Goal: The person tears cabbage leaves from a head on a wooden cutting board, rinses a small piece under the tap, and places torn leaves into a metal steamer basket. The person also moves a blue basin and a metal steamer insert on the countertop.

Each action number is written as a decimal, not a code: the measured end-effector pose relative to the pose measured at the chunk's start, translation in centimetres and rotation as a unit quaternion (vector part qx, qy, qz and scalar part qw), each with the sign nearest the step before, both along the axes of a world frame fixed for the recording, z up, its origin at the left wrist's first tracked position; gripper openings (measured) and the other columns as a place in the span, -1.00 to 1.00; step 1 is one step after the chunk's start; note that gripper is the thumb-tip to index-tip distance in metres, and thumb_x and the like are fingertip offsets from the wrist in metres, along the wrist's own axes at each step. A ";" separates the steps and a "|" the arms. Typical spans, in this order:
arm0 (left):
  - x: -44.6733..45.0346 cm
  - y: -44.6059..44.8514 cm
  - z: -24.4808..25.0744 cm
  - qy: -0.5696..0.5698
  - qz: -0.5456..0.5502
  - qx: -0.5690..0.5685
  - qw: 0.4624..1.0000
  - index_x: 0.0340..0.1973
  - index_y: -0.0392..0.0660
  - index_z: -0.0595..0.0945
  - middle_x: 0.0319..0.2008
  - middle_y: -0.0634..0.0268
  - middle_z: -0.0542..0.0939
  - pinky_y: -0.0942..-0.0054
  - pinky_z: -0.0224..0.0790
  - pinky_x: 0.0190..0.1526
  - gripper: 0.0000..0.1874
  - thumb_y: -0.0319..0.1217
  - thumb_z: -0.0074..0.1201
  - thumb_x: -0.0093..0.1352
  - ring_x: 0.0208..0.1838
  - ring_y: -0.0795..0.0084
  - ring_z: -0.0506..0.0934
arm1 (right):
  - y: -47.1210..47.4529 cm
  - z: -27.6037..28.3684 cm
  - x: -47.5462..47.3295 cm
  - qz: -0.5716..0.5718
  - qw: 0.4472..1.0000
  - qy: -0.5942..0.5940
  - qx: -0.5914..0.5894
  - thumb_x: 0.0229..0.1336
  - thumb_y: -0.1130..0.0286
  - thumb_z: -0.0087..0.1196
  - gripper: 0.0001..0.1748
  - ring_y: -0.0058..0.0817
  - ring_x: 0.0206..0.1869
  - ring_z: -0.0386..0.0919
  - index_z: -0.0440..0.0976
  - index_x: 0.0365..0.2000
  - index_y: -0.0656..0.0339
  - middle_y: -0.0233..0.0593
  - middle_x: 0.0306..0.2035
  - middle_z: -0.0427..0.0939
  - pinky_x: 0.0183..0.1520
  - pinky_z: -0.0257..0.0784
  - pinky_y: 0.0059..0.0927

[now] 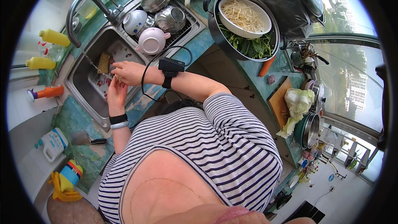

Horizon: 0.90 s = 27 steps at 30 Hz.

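Note:
Both of my hands meet over the stainless steel sink point(84, 82). My left hand point(117, 95) comes up from below, its fingers pinching a small pale piece of food point(118, 78). My right hand point(130, 72) covers that piece from above, fingertips on it; most of it is hidden, so its kind is unclear. Water point(90, 60) runs from the curved faucet point(72, 21) just left of my fingers. A yellowish-brown porous block point(104, 63), perhaps a sponge, lies in the basin. Purplish peel scraps point(100, 83) are scattered around it.
Washed bowls and a pink two-handled cup point(152, 41) fill the drainer. Right of it, a large pot point(214, 28) holds leafy greens point(248, 45) and a white bowl of bean sprouts point(244, 17). A cleaver point(79, 138) lies left. Cabbage point(298, 99) rests by a cutting board point(279, 96).

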<state>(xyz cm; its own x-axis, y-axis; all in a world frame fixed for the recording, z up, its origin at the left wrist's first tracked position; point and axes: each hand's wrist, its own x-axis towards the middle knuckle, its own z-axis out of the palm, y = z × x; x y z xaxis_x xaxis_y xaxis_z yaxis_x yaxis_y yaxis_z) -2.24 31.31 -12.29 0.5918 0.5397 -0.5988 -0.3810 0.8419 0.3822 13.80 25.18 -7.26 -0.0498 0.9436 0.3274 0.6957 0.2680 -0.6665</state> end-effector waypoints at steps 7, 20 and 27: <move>6.9 -11.8 8.3 -0.155 -0.202 0.108 0.961 0.06 -0.22 0.44 0.01 0.23 0.53 0.34 0.27 0.16 -0.54 -0.10 -0.34 0.56 0.07 0.38 0.47 | -14.1 2.9 5.2 -0.063 0.998 -0.015 -0.025 0.03 0.28 0.16 -0.57 -0.11 -0.01 0.50 0.49 -0.06 0.20 -0.11 -0.01 0.49 -0.03 0.47 -0.23; 21.8 -42.0 11.6 -0.078 -0.542 0.170 0.820 0.20 -0.25 0.37 0.18 0.10 0.45 0.32 0.38 0.17 -0.58 -0.30 -0.14 0.50 0.18 0.24 0.48 | -62.9 10.2 9.5 -0.518 0.753 0.398 0.074 0.26 0.40 0.03 -0.79 -0.62 -0.35 0.59 0.52 -0.15 0.26 -0.27 -0.34 0.62 -0.34 0.46 -0.55; 27.0 -54.6 13.3 -0.093 -0.671 0.211 0.705 0.18 -0.23 0.40 0.08 0.20 0.50 0.40 0.41 0.09 -0.60 -0.37 -0.08 0.46 0.09 0.37 0.51 | -81.4 5.7 2.5 -0.815 0.521 0.254 -0.019 0.28 0.41 0.01 -0.73 -0.61 -0.32 0.58 0.49 -0.05 0.28 -0.29 -0.29 0.61 -0.29 0.48 -0.56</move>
<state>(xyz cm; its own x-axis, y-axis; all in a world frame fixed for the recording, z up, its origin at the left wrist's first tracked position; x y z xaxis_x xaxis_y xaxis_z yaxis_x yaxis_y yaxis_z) 24.75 -23.32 0.99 0.7860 -0.4738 -0.3971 0.5733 0.3184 0.7550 16.33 -56.17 -1.58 0.9109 -0.3969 -0.1125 -0.2900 -0.4218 -0.8591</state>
